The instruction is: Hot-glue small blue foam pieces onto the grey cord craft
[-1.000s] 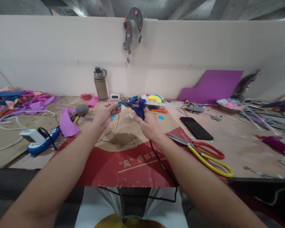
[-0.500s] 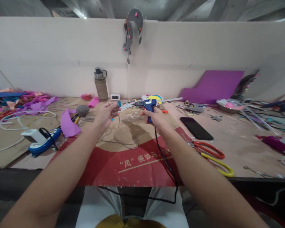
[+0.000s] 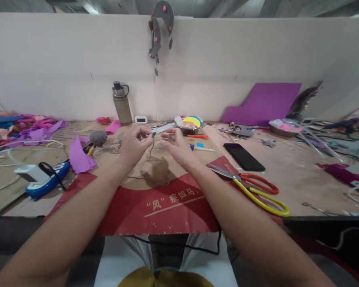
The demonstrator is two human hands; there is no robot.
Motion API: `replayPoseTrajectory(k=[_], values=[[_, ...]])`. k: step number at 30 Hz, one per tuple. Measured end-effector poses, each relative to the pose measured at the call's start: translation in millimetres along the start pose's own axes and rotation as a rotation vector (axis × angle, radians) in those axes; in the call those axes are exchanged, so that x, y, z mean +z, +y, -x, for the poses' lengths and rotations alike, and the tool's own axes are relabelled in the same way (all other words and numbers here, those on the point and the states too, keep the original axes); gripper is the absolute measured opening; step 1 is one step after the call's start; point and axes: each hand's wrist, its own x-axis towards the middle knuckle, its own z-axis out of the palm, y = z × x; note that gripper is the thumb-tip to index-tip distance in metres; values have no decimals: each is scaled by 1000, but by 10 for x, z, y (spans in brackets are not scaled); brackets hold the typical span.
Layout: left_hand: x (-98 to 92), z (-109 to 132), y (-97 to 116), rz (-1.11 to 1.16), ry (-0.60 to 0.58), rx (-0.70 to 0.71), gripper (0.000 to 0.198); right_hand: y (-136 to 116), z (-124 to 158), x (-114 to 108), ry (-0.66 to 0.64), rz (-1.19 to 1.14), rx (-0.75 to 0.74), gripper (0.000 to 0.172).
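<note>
My left hand (image 3: 134, 145) is closed in a pinch on a small teal piece (image 3: 153, 134), apparently felt. A strand of grey yarn (image 3: 151, 148) hangs down from it, above the red and tan cardboard (image 3: 119, 215). Facing it from the right, my right hand (image 3: 176, 146) has its fingers bent and apart, close to the piece. Nothing shows in those fingers. White sticks (image 3: 164, 127) lie behind the two hands. The blue glue gun is out of sight; a black cord (image 3: 203, 252) loops below the table edge.
Scissors (image 3: 251, 185) with red and yellow handles and a black phone (image 3: 244, 156) lie at right. A bottle (image 3: 121, 104) stands near the wall. At left are a grey yarn ball (image 3: 98, 138), purple felt (image 3: 80, 154) and a blue power strip (image 3: 49, 179).
My right hand has let go of the blue glue gun and moved left to beside my left hand. My left hand keeps the teal piece. The view has shifted slightly.
</note>
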Motion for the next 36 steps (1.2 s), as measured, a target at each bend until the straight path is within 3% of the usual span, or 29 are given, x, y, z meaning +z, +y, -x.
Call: replayPoseTrajectory(k=[2, 4, 9, 14, 27, 36], values=[[34, 12, -16, 53, -41, -27, 1, 9, 27, 166, -114, -184, 61, 38], [66, 14, -53, 125, -65, -96, 2, 19, 47, 227, -129, -210, 85, 34], [135, 7, -127, 312, -120, -294, 6, -56, 75, 88, 39, 111, -97, 7], [189, 16, -133, 466, -153, -426, 9, -160, 107, 10, 116, 278, -209, 10], [147, 20, -108, 563, -309, -448, 14, -152, 126, -3, 154, 395, -253, 7], [85, -39, -163, 513, -489, -375, 12, -76, 70, -44, 74, 364, -184, 14]])
